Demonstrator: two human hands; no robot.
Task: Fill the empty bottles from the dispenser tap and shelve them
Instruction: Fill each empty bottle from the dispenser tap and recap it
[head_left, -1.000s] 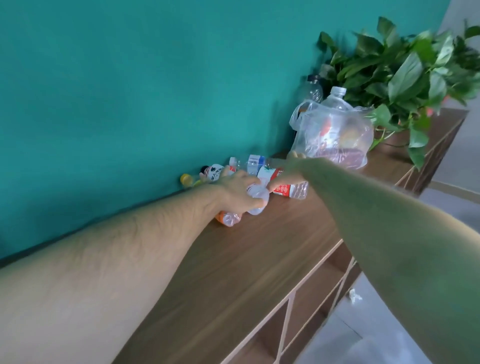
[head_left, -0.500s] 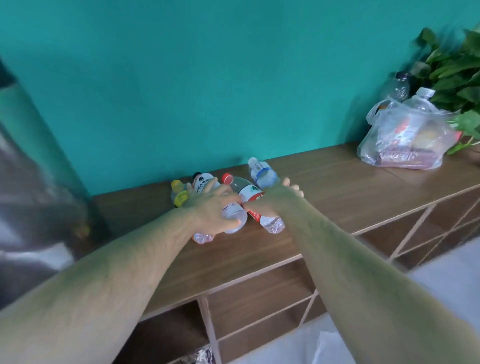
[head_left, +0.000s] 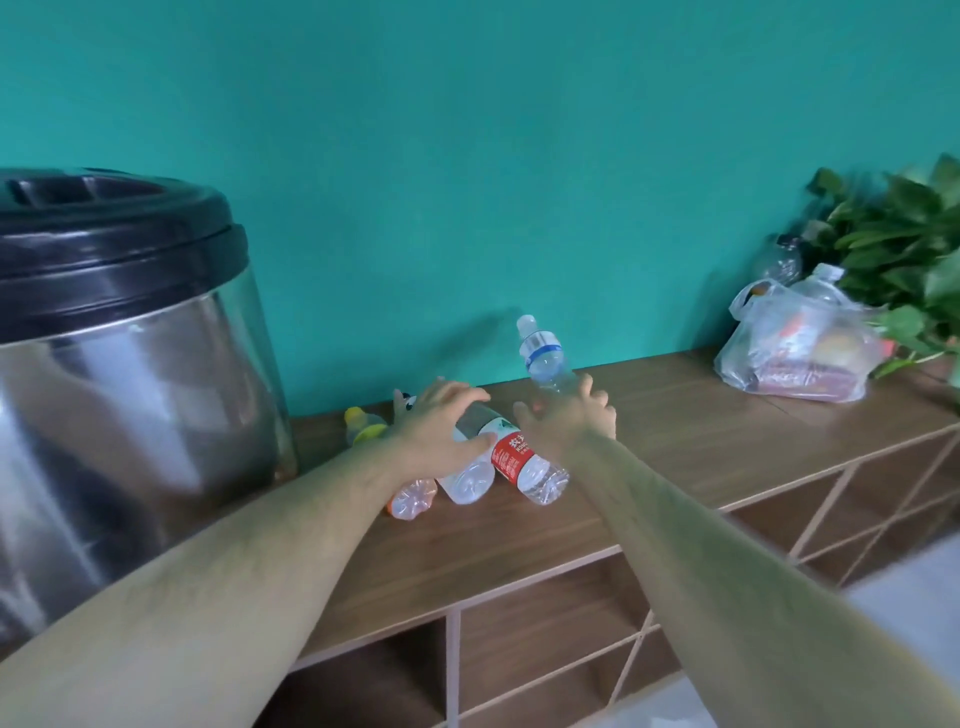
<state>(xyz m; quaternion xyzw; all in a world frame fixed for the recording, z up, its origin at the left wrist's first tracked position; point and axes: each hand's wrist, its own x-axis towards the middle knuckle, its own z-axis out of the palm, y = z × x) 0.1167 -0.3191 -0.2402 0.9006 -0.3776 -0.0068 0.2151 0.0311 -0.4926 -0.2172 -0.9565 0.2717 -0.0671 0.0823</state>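
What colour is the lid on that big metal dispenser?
Black; that glossy domed lid shows best in the head view.

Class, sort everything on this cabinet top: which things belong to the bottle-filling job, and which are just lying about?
Job: steel dispenser; blue-label bottle; red-label bottle; clear bottle; orange bottle; yellow-capped bottle; cabinet shelves.

Lying about: plastic bag; leafy plant.
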